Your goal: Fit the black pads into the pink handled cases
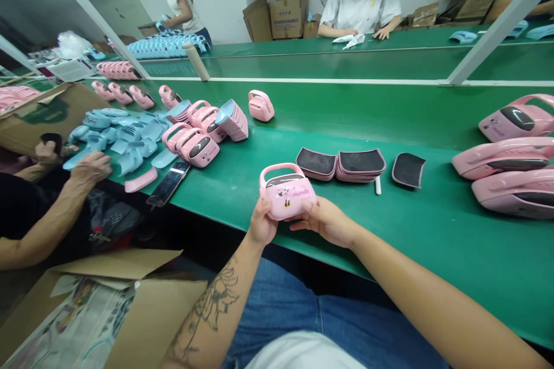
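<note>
Both my hands hold a small pink plastic case [286, 191] with a carry handle and a cartoon print, just above the near edge of the green table [433, 230]. My left hand [261, 225] grips its left end. On the other side, my right hand [325, 220] wraps round its right end and underside. Just beyond the case lie stacks of dark, pink-rimmed panels [341, 163], a single such panel [408, 169] and a small white stick [378, 185].
Finished pink cases [511, 158] lie at the right. More pink cases [197, 147], blue parts [121, 132] and a phone [168, 183] sit at the left, where a co-worker's hand [90, 168] rests. An open cardboard box [108, 305] stands below. Two people work across the table.
</note>
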The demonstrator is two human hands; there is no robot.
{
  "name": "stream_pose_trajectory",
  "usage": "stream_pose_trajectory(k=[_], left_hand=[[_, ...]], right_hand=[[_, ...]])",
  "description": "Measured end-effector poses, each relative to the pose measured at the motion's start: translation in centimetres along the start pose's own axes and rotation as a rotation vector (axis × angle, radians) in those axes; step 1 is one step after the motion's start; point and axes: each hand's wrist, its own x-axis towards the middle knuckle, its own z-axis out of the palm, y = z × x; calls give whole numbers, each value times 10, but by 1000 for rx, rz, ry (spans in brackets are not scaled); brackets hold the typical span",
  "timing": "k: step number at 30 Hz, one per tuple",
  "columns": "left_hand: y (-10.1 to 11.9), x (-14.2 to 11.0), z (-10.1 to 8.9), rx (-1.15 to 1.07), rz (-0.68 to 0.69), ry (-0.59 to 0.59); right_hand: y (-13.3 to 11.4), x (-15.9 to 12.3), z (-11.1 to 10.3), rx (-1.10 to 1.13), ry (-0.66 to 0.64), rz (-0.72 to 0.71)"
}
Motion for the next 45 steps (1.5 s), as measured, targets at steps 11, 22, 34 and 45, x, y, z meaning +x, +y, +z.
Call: stream_pose_trajectory(k=[11, 22, 34, 45], left_hand=[[-9, 9, 4, 138, 83, 1], [-7, 2, 1, 83, 102, 17], [-6, 2, 12, -103, 143, 338], [-3, 0, 14, -116, 55, 341]], right_hand=[[-4, 2, -4, -40, 250, -5], [-6, 0, 0, -168, 289, -47], [6, -13, -1, -1053, 232, -495], [3, -14, -1, -1108, 194, -575]])
